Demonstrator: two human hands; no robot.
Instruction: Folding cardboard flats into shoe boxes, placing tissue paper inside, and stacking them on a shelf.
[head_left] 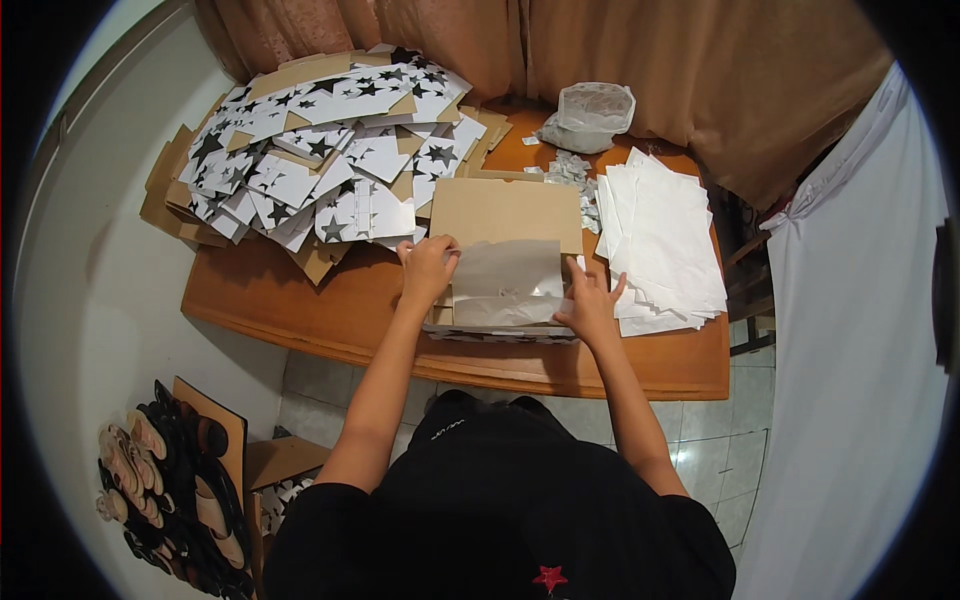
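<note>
In front of me an open cardboard box [505, 208] stands with its plain brown lid raised at the far side. Its near outer wall shows a black-and-white pattern. A thin, translucent white sheet of tissue paper [508, 272] lies over the box opening. My left hand [428, 268] pinches the sheet's left side near its far corner, fingers closed. At the right side of the box, my right hand [592, 304] has its fingers apart, thumb by the sheet's near right corner. What is under the paper is mostly hidden.
A large pile of star-printed flattened boxes [330, 150] covers the table's left. White paper sheets [662, 240] are stacked to the right. Behind the box are a clear plastic bag [592, 115] and scattered small packets [568, 172]. Several sandals [150, 480] sit at lower left.
</note>
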